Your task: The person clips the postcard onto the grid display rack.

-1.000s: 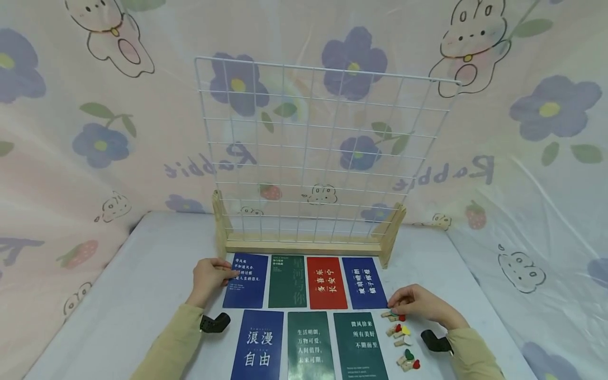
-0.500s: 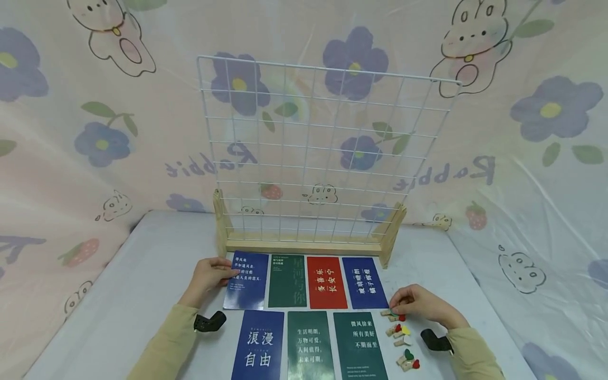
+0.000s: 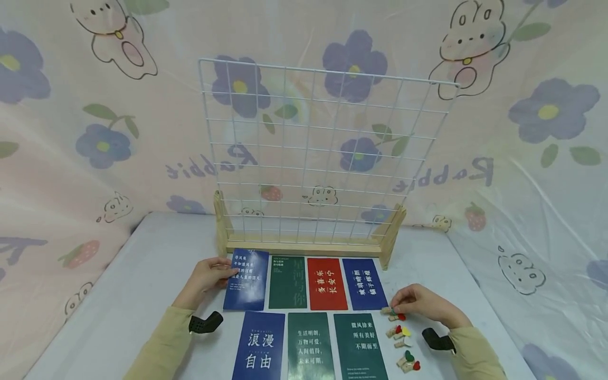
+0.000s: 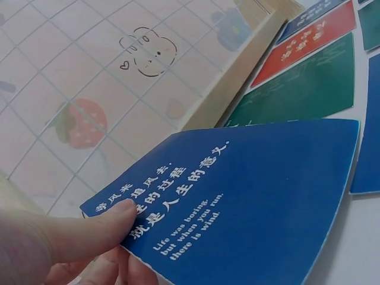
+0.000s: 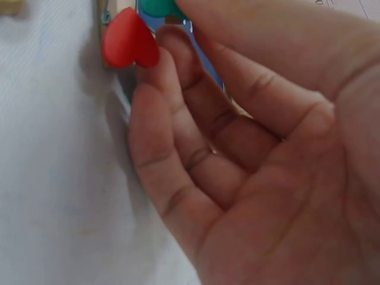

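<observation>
The left hand [image 3: 207,279] pinches the left edge of the far-left blue card [image 3: 249,289]; this grip is closed, the card bent and partly raised from the tabletop [image 3: 157,253]. The right hand [image 3: 423,303] is at the green-heart clip [image 5: 159,7], fingers curled; whether its grip holds the clip cannot be told.

White-coated metal wire formed the far grid [image 3: 307,125] above a smooth, pale wood base [image 3: 304,248], against a creased, faintly shiny backdrop [image 3: 304,26]. At left, a blue paper card [image 4: 261,190] carried a soft gloss, as did the near-middle green card [image 3: 307,345]; at right, wooden clips [image 3: 406,364] lay on matt white cloth [image 5: 53,166].
</observation>
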The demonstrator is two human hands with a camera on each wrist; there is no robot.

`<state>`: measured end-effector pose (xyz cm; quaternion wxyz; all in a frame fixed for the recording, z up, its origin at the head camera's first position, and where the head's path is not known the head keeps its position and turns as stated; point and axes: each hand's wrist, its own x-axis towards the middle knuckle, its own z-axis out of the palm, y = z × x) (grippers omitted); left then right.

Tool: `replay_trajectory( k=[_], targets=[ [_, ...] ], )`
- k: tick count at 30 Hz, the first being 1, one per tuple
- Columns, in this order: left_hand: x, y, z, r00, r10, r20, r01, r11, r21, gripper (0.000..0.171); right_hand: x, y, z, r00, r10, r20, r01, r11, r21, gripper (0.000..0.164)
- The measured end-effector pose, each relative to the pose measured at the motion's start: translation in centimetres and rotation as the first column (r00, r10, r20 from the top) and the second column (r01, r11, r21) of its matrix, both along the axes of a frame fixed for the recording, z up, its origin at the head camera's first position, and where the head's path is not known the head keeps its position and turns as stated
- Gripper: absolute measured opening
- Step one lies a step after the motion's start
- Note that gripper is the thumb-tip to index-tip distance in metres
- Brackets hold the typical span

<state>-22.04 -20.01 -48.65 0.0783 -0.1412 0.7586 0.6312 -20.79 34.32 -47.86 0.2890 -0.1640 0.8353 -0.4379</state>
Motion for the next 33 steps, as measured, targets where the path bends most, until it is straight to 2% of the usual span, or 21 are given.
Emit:
replay_trajectory(
  k=[7,14,19,25,33],
  targets=[
    [0.0,-0.1,0.4,1.0,-0.003,-0.015,0.003,1.0,0.028,0.035,-0.2,-0.1,0.2,1.0,-0.016,0.005,0.016,1.0,-0.006,0.016],
    [-0.1,-0.2,0.9,1.0,-0.005,0.003,0.005,0.999,0.05,0.036,-0.3,0.0,0.4,1.0,-0.026,-0.012,0.026,1.0,-0.009,0.016],
    [-0.1,-0.1,1.4,1.0,-0.018,-0.009,0.018,0.999,0.046,0.037,-0.5,0.1,0.5,0.999,-0.043,-0.002,0.043,0.998,-0.048,0.018],
    [0.1,-0.2,2.1,0.999,-0.03,-0.02,0.031,0.999,0.04,0.04,-0.9,-0.3,1.0,0.996,-0.085,-0.009,0.084,0.994,-0.071,0.021],
    [0.2,-0.4,2.6,1.0,-0.026,-0.005,0.026,0.999,0.041,0.038,-1.7,-1.3,1.3,0.988,-0.155,-0.025,0.154,0.987,-0.04,0.03]
  ],
)
